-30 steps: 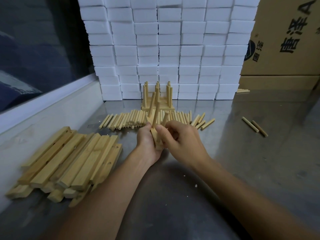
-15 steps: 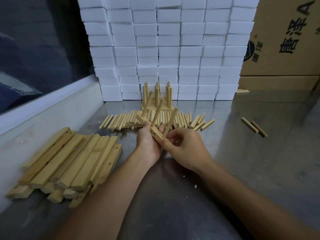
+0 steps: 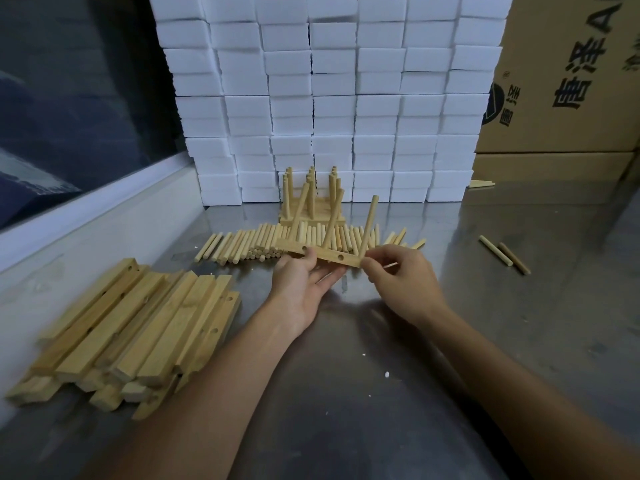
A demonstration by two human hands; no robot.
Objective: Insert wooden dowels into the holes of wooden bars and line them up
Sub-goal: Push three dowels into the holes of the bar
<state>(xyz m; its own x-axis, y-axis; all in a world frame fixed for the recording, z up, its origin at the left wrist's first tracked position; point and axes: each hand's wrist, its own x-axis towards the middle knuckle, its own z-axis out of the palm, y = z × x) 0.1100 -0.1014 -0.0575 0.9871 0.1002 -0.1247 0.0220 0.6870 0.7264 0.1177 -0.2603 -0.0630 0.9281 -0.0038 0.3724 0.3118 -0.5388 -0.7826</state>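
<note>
Turned level now, bar [image 3: 320, 252] spans left hand [image 3: 300, 284] and right hand [image 3: 401, 277].

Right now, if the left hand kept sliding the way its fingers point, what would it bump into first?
Likely the row of loose dowels just beyond the held bar that the left hand supports; depth is hard to judge.

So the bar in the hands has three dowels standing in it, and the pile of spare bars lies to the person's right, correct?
Not quite. The head view shows the pile of spare bars lying to the person's left, beside the left hand. The rest holds: the held bar has three dowels standing in it.
</note>
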